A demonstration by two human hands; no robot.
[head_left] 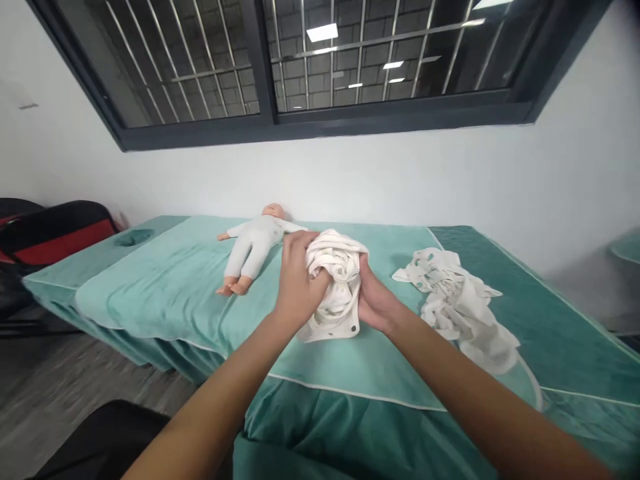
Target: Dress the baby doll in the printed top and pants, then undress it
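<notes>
Between my two hands is a bunched white baby garment (pixel 336 267), held up over the green bed. Its gathered folds form a ring, and a lower flap with dark dots hangs down. My left hand (pixel 303 273) grips it from the left, the thumb pushed into the folds. On the other side my right hand (pixel 374 297) is wrapped round the cloth, its fingers partly hidden behind it. A baby doll (pixel 257 240) in a pale suit lies on its back to the left of my hands. Crumpled white baby clothes (pixel 457 303) lie on the right.
The bed (pixel 165 280) has a green velvet cover and stands against a white wall below a barred window (pixel 325 123). A face hole (pixel 135 237) shows at its left end. Black and red chairs (pixel 65 240) stand at far left; a black seat (pixel 107 437) is at lower left.
</notes>
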